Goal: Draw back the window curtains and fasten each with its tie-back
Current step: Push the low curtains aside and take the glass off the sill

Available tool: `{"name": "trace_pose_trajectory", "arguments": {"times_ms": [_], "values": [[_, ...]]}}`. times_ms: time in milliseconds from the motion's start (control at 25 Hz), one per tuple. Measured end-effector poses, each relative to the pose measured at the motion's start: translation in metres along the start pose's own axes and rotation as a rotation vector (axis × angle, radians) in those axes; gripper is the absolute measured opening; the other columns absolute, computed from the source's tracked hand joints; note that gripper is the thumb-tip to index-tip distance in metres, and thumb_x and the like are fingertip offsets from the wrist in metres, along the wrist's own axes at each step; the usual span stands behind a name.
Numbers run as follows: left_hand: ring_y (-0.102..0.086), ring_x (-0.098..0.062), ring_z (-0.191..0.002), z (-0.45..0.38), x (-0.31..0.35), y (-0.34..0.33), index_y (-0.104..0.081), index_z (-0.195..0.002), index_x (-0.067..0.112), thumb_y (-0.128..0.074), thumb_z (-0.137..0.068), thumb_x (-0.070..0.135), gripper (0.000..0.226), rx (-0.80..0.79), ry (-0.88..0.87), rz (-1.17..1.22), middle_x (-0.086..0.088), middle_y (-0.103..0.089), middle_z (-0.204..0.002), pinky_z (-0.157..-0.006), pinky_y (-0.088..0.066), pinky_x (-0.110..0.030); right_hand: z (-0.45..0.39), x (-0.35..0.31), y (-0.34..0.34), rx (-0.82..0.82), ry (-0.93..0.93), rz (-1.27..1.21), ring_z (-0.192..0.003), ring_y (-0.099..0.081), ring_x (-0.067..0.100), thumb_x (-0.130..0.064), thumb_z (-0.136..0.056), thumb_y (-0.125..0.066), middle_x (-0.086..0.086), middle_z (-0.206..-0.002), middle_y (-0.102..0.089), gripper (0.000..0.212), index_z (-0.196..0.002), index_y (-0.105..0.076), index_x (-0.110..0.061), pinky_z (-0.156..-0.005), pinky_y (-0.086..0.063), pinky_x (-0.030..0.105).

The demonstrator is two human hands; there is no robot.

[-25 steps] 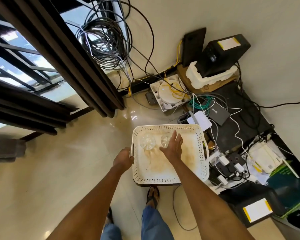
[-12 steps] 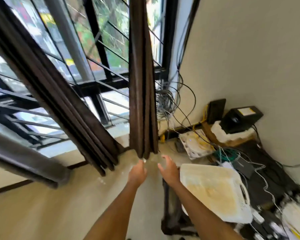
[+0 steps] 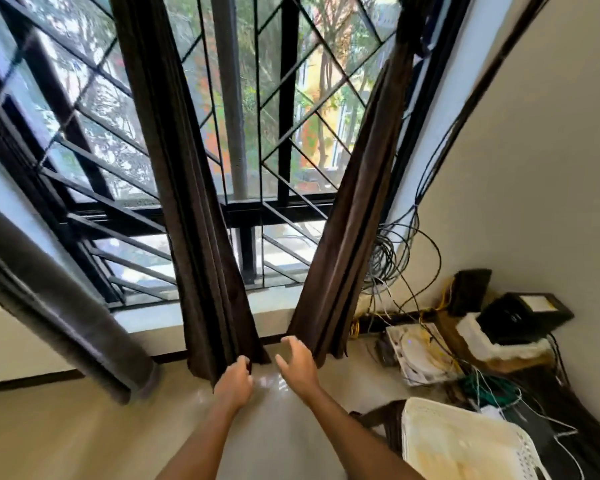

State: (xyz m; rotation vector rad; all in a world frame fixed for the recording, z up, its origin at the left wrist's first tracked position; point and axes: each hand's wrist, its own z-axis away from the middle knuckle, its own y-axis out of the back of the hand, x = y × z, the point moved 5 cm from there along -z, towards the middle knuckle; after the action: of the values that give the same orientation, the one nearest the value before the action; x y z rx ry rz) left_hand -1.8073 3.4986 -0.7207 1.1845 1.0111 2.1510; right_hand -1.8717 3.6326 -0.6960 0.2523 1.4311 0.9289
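Two dark brown curtains hang in front of the barred window. The middle curtain falls straight down and the right curtain slants toward the wall. My left hand is at the middle curtain's hem with its fingers curled; the frame does not show whether it grips the cloth. My right hand is beside the right curtain's lower edge, fingers spread, holding nothing. No tie-back shows.
A grey curtain hangs at the far left. A white perforated basket sits on a dark stand at the lower right. Routers, boxes and tangled cables crowd the right corner. Glossy floor lies under my arms.
My view has swung up from the basket to the window. Both hands left the basket and rose to the curtains' lower ends, and the right curtain has come into sight.
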Motion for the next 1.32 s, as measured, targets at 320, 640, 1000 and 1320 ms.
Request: {"name": "trace_pose_trajectory", "arguments": {"times_ms": [320, 640, 1000, 1320], "values": [[-0.059, -0.023, -0.102, -0.062, -0.009, -0.017, -0.044, -0.123, 0.015, -0.043, -0.091, 0.02, 0.033, -0.061, 0.097, -0.034, -0.007, -0.062, -0.11, -0.08, -0.045, -0.032, -0.088, 0.015, -0.024, -0.126, 0.003, -0.016, -0.119, -0.048, 0.016, -0.024, -0.087, -0.057, 0.004, -0.125, -0.054, 0.04, -0.125, -0.049, -0.013, -0.096, -0.035, 0.022], [-0.057, -0.027, -0.108, -0.149, 0.029, -0.009, -0.043, -0.125, 0.012, -0.047, -0.087, 0.016, 0.038, -0.123, 0.139, -0.085, -0.008, -0.06, -0.115, -0.085, -0.045, -0.034, -0.181, 0.033, -0.014, -0.218, -0.019, -0.025, -0.12, -0.049, 0.024, -0.019, -0.085, -0.059, 0.012, -0.126, -0.056, 0.042, -0.124, -0.05, -0.006, -0.099, -0.035, 0.027], [-0.054, -0.027, -0.111, -0.275, 0.01, -0.054, -0.044, -0.124, 0.014, -0.044, -0.089, 0.015, 0.035, -0.167, 0.179, -0.063, -0.009, -0.056, -0.12, -0.09, -0.046, -0.035, -0.281, 0.098, -0.059, -0.253, -0.095, -0.075, -0.12, -0.048, 0.016, -0.025, -0.084, -0.063, 0.005, -0.127, -0.053, 0.048, -0.127, -0.046, -0.01, -0.088, -0.029, 0.011], [-0.059, -0.036, -0.102, -0.428, -0.037, -0.143, -0.053, -0.107, 0.001, -0.049, -0.086, 0.009, 0.023, -0.198, 0.175, -0.054, -0.022, -0.061, -0.107, -0.083, -0.048, -0.037, -0.378, 0.196, -0.163, -0.159, -0.281, -0.222, -0.116, -0.052, 0.025, -0.017, -0.08, -0.069, 0.014, -0.122, -0.057, 0.049, -0.122, -0.05, -0.002, -0.094, -0.035, 0.022]]}}
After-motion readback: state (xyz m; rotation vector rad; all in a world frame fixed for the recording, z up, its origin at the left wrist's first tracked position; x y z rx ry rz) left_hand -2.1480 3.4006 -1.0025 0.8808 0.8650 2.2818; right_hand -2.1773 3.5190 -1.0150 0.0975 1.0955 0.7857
